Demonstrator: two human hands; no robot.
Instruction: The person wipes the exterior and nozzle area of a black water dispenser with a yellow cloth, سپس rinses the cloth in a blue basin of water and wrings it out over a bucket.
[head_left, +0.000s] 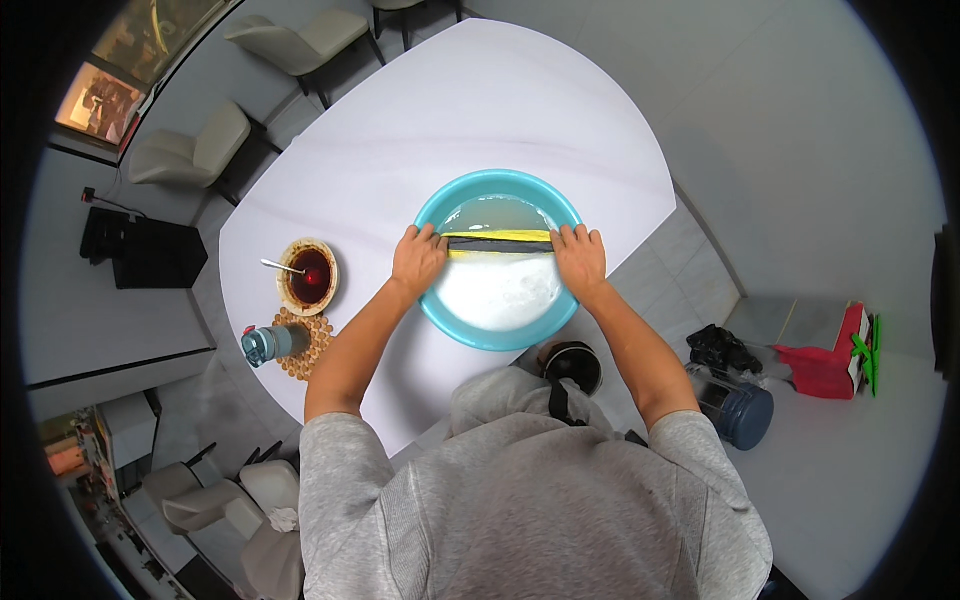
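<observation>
A turquoise plastic basin (497, 341) with cloudy water (491, 215) in its far half sits at the near side of the table. Across it stretches a yellow-and-grey fabric band (499, 245), pulled nearly straight between both hands. At the left end, my left hand (421, 256) has its fingers curled over the fabric by the basin rim. The opposite end is gripped by my right hand (579, 255), close to the right rim. Below the band, a smooth white mass (499, 289) fills the basin's near half; whether it is cloth or foam I cannot tell.
On the white table (480, 97), a bowl of dark red liquid (315, 281) holds a metal spoon (281, 265). A water bottle (274, 343) lies across a round wooden trivet (311, 345). Chairs (300, 41) line the far-left side. A large clear container (739, 412) stands at right.
</observation>
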